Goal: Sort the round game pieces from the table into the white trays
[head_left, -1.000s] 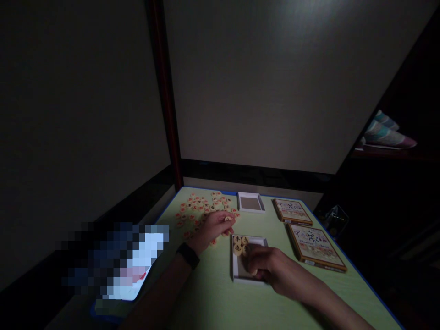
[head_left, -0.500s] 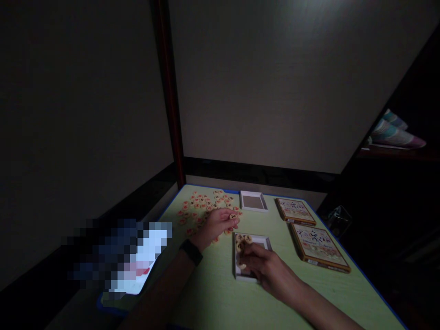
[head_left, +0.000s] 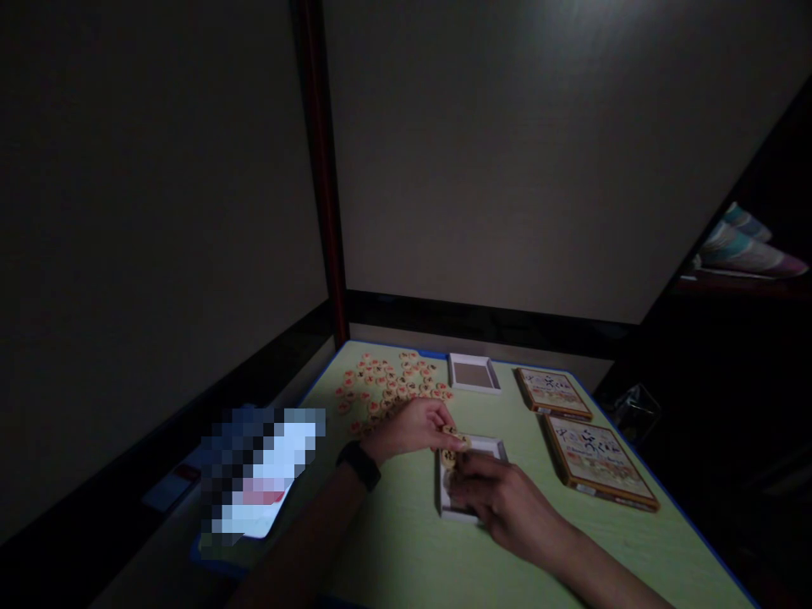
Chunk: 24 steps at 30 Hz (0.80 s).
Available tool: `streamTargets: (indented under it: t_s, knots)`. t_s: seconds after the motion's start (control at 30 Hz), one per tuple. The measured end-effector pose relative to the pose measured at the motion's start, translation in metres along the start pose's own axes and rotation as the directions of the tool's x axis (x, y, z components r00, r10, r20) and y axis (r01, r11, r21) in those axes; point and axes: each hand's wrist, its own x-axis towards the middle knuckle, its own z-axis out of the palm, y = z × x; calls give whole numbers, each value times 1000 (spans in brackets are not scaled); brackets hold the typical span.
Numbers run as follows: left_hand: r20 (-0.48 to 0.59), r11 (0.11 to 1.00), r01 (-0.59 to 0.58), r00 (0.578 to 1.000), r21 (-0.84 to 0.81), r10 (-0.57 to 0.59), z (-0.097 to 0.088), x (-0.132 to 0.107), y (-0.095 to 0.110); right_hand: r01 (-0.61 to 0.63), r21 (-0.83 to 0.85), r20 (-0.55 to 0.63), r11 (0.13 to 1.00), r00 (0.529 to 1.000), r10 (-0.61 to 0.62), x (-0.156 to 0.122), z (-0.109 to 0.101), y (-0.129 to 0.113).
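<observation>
My left hand (head_left: 415,430), with a dark band on its wrist, reaches over the far left corner of a shallow white box (head_left: 442,506). Its thumb and fingers are pinched on a Chinese chess piece (head_left: 450,430), partly hidden. Inside the same box is my right hand (head_left: 504,495), fingers bent down and closed around a pale round piece (head_left: 450,479) that shows only in part. Another piece with a dark character (head_left: 448,458) lies in the box between the two hands. Many round pieces (head_left: 381,372) with red or dark characters are spread loosely beyond my left hand.
A second shallow white box (head_left: 474,374) stands at the table's far edge. Two printed flat boxes (head_left: 600,461) lie along the right side. At the left edge is a bright, pixelated screen (head_left: 279,474). Walls rise behind the green table (head_left: 406,541).
My left hand has moved right and nearer, from beside the scattered pieces to the box corner, carrying a Chinese chess piece. My right hand stays in the box. The view has shifted slightly.
</observation>
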Motion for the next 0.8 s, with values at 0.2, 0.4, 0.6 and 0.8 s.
streamTargets:
  t_s: [0.2,0.4,0.6,0.8]
  knots:
    - [30,997,60,998,47,-61,-1,-2,5,-15,-3,-19,1000,1000,14,-1,-1,1]
    - [54,993,79,995,85,-83,-4,-5,7,-131,-54,-32,990,991,129,-2,-1,3]
    - [48,994,67,996,92,-72,-4,-4,5,-121,-80,-39,990,992,118,-2,1,2]
    - [52,994,66,996,91,-70,-3,-4,4,-94,-90,-64,992,994,88,-2,6,6]
